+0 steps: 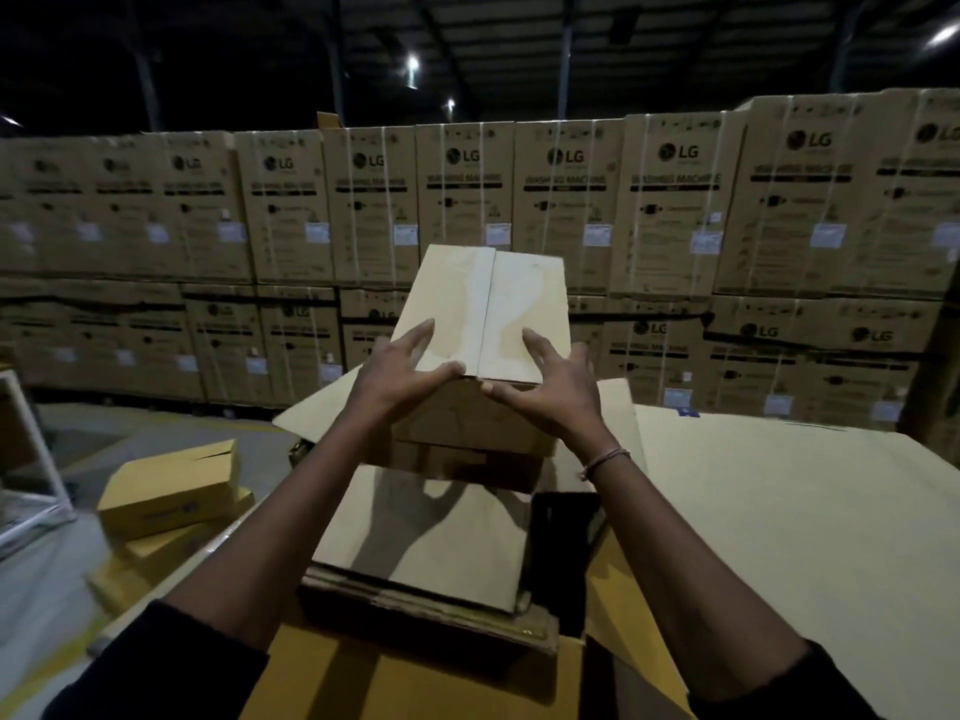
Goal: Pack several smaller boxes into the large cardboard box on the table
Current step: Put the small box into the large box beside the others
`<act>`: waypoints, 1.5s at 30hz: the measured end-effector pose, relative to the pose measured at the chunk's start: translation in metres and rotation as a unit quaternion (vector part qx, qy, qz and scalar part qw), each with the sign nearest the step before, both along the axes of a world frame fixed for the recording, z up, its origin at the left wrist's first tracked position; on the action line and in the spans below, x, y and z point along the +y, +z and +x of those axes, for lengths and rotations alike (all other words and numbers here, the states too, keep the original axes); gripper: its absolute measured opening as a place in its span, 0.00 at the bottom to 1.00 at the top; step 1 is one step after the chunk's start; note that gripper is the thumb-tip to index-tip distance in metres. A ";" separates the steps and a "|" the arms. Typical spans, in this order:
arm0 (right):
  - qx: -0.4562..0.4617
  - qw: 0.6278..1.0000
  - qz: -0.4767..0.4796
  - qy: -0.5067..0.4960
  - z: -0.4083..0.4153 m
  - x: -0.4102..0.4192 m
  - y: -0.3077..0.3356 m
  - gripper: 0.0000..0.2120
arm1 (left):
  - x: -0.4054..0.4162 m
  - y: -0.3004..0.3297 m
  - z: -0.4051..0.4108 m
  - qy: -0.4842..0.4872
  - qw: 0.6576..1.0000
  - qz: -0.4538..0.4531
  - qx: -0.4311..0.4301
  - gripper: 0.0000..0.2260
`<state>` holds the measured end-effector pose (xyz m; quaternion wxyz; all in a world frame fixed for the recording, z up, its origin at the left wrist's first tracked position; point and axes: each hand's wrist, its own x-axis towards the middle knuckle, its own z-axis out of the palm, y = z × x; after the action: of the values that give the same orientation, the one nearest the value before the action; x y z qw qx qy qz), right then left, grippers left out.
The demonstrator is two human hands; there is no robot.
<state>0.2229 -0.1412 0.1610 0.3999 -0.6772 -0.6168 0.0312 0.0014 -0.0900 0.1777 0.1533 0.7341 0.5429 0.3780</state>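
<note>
— Cardboard everywhere. What do the hands have?

— A pale tan rectangular cardboard box (pixel 483 317) with closed top flaps and a seam down its middle. The left hand (pixel 402 368) lies with spread fingers on the left flap, thumb at the near edge; the right hand (pixel 553 379) mirrors it on the right flap, thumb under the front edge. So each grip is wide, fingers straight, pressing on the box rather than curled round it.

— And where is that box?

— At the far end of the large open brown cardboard box (pixel 431 605), tilted, its lower part down between the big box's raised flaps. Nearer the person, another flat-topped tan box (pixel 426 532) already sits inside, with a dark gap to its right.

— What carries it all?

— A tabletop covered in pale cardboard sheeting (pixel 779 511).

— Anything else?

— Yellow-brown small cartons (pixel 169 491) stacked on the floor at the left, and a wall of tall strapped cartons printed LG (pixel 467 200) behind. A thin cord bracelet (pixel 605 459) circles the right wrist.
</note>
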 end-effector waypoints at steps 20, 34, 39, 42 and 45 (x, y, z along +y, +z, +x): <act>0.001 0.973 -0.221 -0.066 -0.018 0.091 -0.085 0.52 | 0.134 -0.082 -0.010 -0.123 0.967 -0.150 0.167 0.39; -0.031 0.904 -0.424 -0.052 -0.052 0.127 -0.123 0.49 | 0.185 -0.157 -0.014 -0.182 0.890 -0.273 0.316 0.49; -0.096 0.862 -0.496 -0.030 -0.053 0.129 -0.127 0.33 | 0.189 -0.164 -0.003 -0.204 0.839 -0.301 0.406 0.40; -0.125 0.853 -0.506 -0.025 -0.055 0.129 -0.132 0.27 | 0.186 -0.170 0.004 -0.233 0.805 -0.296 0.458 0.26; -0.151 0.845 -0.513 -0.011 -0.055 0.131 -0.134 0.25 | 0.181 -0.165 0.008 -0.256 0.782 -0.286 0.491 0.23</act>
<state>0.1682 -0.0105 0.0274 -0.1026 -0.7888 -0.5580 0.2365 0.0089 0.0907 0.0130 0.1605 0.8546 0.4203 -0.2592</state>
